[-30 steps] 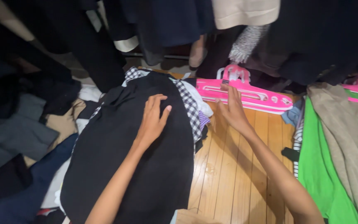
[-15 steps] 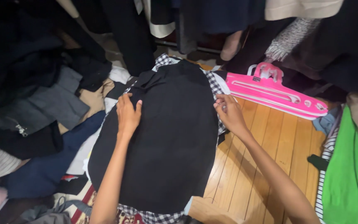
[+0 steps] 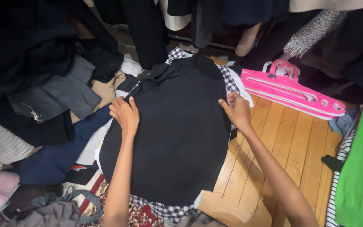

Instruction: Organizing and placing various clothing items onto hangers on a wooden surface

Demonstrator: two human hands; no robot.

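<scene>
Both hands have shifted outward to the two edges of the black garment [image 3: 177, 130], where a second ago the left lay flat on its middle and the right reached toward the hangers. Nearest the camera, a checked cloth [image 3: 164, 210] pokes out from under the garment's lower hem, over a red patterned fabric [image 3: 135, 215]. The garment lies spread on top of a stack of clothes beside the wooden floor [image 3: 286, 147]. The left hand [image 3: 124, 115] rests on its left edge, fingers curled together over the hem; the right hand [image 3: 237, 109] pinches the right edge, fingers closed on the cloth. It looks soft, light and limp, likely to sag and fold wherever it is unsupported, so the two side edges seem the sensible places to grip. Beyond, a heap of dark and grey clothes [image 3: 55, 96] sits at left, pink plastic hangers [image 3: 290, 88] lie at right, and hanging clothes [image 3: 215, 17] fill the far side.
</scene>
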